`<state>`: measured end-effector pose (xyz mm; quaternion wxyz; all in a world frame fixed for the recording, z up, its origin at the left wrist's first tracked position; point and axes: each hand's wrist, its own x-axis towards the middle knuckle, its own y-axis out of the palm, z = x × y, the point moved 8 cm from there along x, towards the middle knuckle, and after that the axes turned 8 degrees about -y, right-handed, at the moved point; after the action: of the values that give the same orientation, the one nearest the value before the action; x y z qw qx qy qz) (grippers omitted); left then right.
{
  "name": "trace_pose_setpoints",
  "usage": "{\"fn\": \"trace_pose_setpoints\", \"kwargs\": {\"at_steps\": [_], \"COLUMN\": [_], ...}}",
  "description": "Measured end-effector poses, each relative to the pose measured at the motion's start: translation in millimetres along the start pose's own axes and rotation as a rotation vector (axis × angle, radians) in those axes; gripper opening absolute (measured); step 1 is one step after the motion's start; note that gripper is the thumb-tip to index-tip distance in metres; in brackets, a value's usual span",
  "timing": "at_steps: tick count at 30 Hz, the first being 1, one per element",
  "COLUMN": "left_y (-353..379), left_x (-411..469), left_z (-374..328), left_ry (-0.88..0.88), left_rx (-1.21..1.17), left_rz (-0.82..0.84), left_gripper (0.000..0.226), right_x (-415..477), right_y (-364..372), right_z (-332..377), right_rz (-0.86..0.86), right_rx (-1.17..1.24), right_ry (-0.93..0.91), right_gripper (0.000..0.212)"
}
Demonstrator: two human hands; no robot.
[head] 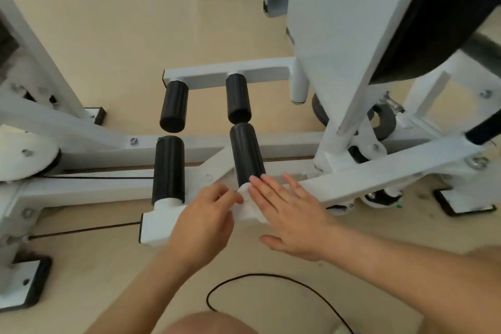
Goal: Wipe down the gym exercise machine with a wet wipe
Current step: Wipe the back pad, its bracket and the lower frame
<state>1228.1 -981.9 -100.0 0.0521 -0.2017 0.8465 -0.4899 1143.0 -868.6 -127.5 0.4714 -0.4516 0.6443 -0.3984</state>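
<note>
A white wet wipe (248,207) lies bunched on the near white bar (160,222) of the gym machine, at the base of a black foam roller (246,153). My left hand (206,221) pinches the wipe's left edge with curled fingers. My right hand (287,214) lies flat over the wipe's right side, fingers straight and reaching the roller's base. A second near roller (168,169) stands to the left, and two far rollers (174,106) point toward them from a far bar (217,73).
White frame beams (379,171) and a black padded seat (433,16) fill the right side. A thin black cable (81,230) runs left to a pulley (24,154). A black cord (271,278) loops on the beige floor near my knee (208,324). Black-edged feet (27,279) sit at the left.
</note>
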Motion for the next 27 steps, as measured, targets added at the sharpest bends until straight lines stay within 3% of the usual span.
{"fn": "trace_pose_setpoints", "kwargs": {"at_steps": [3, 8, 13, 17, 19, 21, 25, 27], "left_y": [7, -4, 4, 20, 28, 34, 44, 43], "left_x": [21, 34, 30, 36, 44, 51, 56, 62], "left_z": [-21, -3, -19, -67, -88, -104, -130, -126], "left_ry": [0.061, -0.034, 0.019, 0.157, 0.204, 0.253, 0.361, 0.361], "left_rx": [-0.085, -0.099, -0.021, 0.024, 0.035, 0.053, 0.086, 0.160], "left_rz": [0.039, 0.031, 0.088, 0.152, 0.173, 0.174, 0.226, 0.197], "left_gripper": [0.034, 0.029, 0.038, 0.037, 0.037, 0.037, 0.023, 0.022], "right_x": [-7, 33, -22, -100, -123, -120, -65, -62], "right_y": [-8, -20, -4, 13, 22, 18, 6, 3], "right_z": [1, 65, 6, -98, -131, -131, -47, -38], "right_rz": [0.017, -0.028, -0.181, -0.036, 0.100, 0.079, -0.035, -0.072], "right_rx": [0.070, 0.245, 0.157, -0.010, 0.058, 0.147, 0.240, 0.246], "right_ry": [0.130, 0.096, 0.098, 0.395, 0.568, 0.695, 0.456, 0.391], "right_gripper": [0.095, 0.082, 0.082, 0.096, 0.096, 0.097, 0.091, 0.087]}}
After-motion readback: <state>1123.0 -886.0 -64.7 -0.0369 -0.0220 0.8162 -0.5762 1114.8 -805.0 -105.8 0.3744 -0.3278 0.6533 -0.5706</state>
